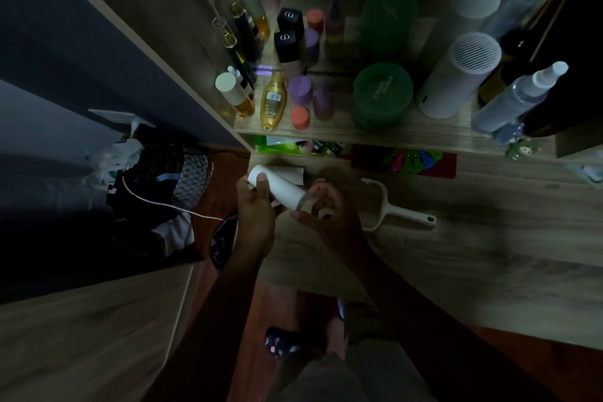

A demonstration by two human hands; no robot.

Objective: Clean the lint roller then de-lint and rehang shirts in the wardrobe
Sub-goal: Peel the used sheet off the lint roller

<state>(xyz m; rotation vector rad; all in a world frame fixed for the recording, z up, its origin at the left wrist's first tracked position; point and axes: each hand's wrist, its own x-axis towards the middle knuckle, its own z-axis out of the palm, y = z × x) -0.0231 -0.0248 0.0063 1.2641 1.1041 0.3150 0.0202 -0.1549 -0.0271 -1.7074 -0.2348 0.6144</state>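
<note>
Over the wooden tabletop [456, 254], a white lint roll [280, 189] held by both grips.
The left grip [256, 209] curls round the roll's left end; the right grip [326, 206] pinches its right end. The bare roller handle [408, 214] lies on the tabletop just right of the right grip.

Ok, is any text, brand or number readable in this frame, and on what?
Nothing reads as clear words.
Green jar lid: raised script, too blurred.
Gold bottle: barcode label, digits too small.
Black caps: round monogram, unclear.
Green packets: print too blurred.
</note>
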